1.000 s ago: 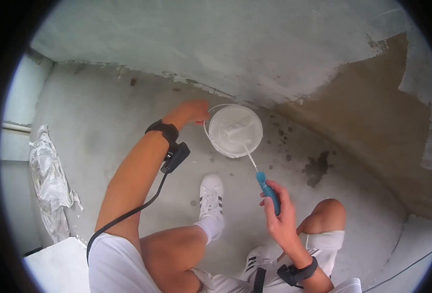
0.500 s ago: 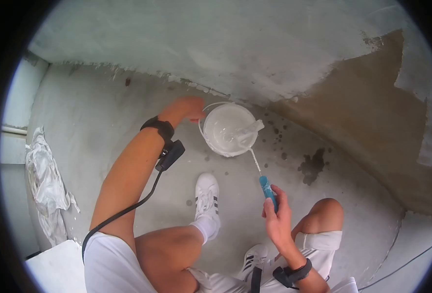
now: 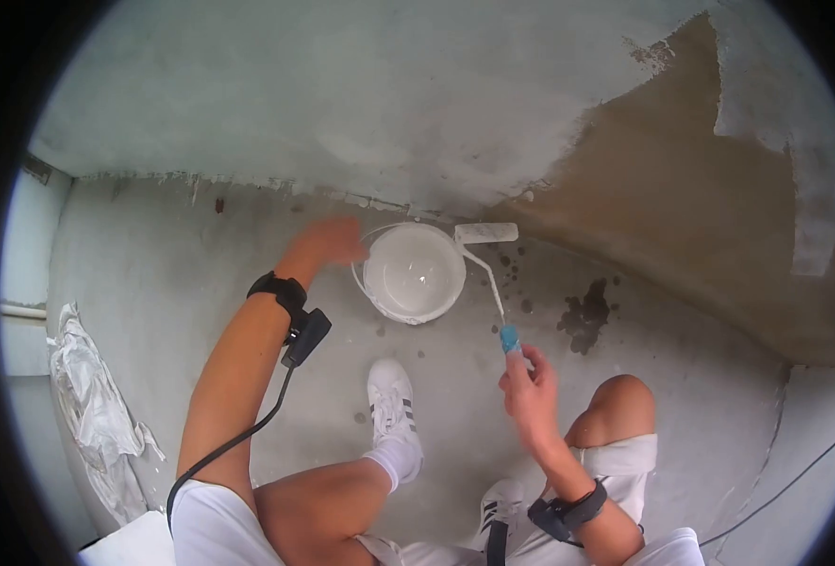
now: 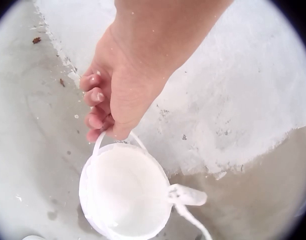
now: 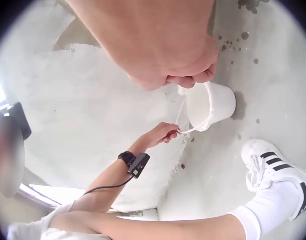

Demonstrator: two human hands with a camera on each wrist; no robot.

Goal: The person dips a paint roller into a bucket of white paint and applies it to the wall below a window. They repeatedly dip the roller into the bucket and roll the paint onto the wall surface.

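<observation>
Bucket handle (image 4: 97,145) in left fingers (image 4: 95,120), roller (image 3: 486,233) in right (image 3: 536,366).

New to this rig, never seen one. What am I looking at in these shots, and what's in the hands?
No robot: a person works with two bare hands, wearing three cameras. The head picture looks forward and down; the two wrist pictures come from a camera strapped to each wrist.

The left hand has its fingers curled round the wire-like handle of a white bucket. The right hand grips the blue handle of a paint roller, whose white head is just outside the bucket's rim.

The bucket appears to sit on the grey floor, near a wall that is part pale, part brown. A crumpled whitish sheet lies off to the left.
</observation>
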